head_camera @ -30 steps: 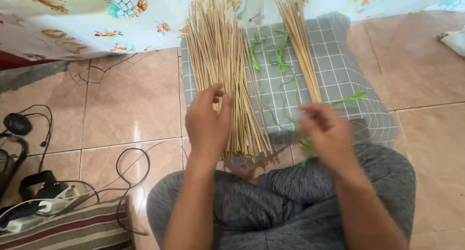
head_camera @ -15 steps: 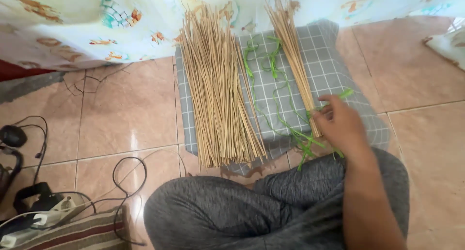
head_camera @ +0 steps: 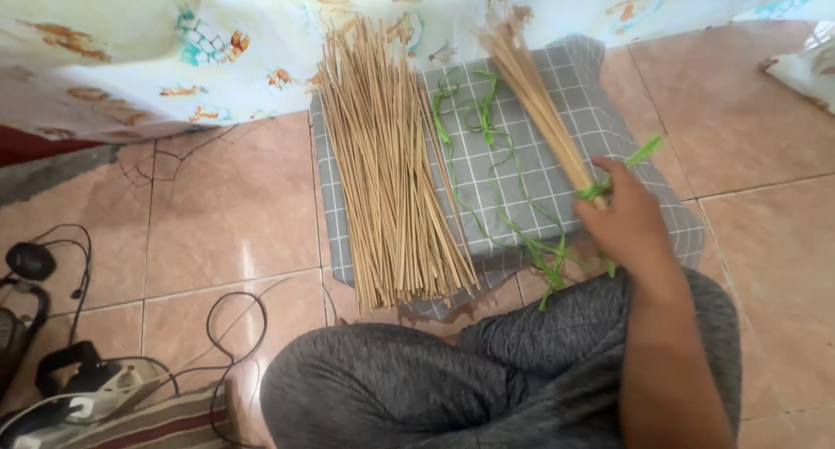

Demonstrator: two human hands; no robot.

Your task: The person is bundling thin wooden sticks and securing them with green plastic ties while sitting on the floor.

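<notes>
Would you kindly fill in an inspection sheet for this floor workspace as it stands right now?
Surface: grey checked cushion on glossy terracotta floor tiles.
Job's things: small tied bundle of thin tan sticks, bound with green strip; large loose pile of thin tan sticks beside it; loose green plastic strips between them.
Clutter: striped mat at lower left.
Hands: right hand grips the tied bundle's lower end; left hand not in view.
Cables: black cables, white power strip, black headset on the floor at left.
Surroundings: patterned pale cloth hanging behind; person's grey trousers.
</notes>
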